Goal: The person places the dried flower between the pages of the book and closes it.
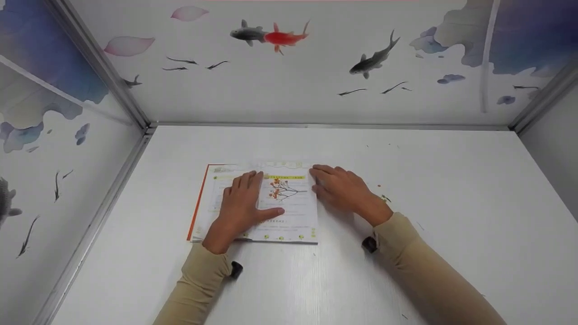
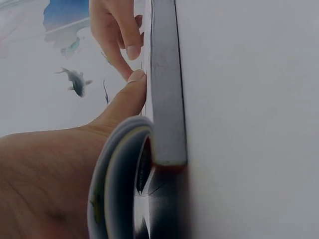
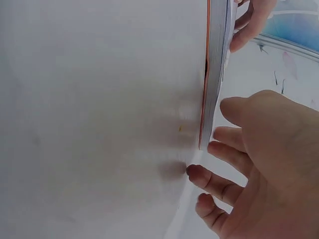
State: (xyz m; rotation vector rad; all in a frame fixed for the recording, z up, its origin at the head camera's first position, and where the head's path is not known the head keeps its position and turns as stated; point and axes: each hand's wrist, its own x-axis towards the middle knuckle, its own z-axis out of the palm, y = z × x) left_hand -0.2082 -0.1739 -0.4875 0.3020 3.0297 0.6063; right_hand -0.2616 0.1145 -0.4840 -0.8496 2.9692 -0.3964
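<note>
An open book (image 1: pixel 298 225) with an orange cover edge lies on the white table. On its right page rests a small branching sprig (image 1: pixel 285 191) with orange tips, its stem pointing right. My left hand (image 1: pixel 241 203) presses on the pages near the fold, fingers stretched away from me and thumb out over the right page. Beside the book's right edge is my right hand (image 1: pixel 341 187), its fingertips at the upper part of that edge. The right wrist view shows this hand's fingers (image 3: pixel 232 159) spread and relaxed beside the page block (image 3: pixel 216 74).
Small plant bits (image 1: pixel 384 197) lie on the table (image 1: pixel 442 216) right of the book, with tiny scraps elsewhere. Printed panels (image 1: pixel 311 67) with fish and petals stand behind and at the left, framed by metal rails (image 1: pixel 334 126).
</note>
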